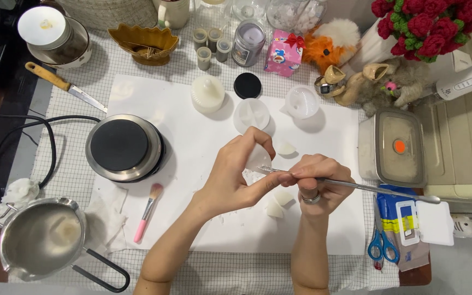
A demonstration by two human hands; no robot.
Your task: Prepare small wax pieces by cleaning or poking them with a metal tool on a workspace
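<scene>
The left hand [236,175] pinches a white wax piece [258,158]; the right hand [315,183] grips a thin metal tool [367,188], its tip against the wax. Right of the hands lie a blue-and-yellow packet [391,216] and a lidded container [391,147] with an orange dot. Beyond them stands a pink gift box [283,52]. White paper [192,136] covers a checked tablecloth [77,169].

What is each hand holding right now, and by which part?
The left hand cups a small white wax piece between thumb and fingertips. The right hand pinches a long thin metal tool near its working tip, which touches the wax.
</scene>
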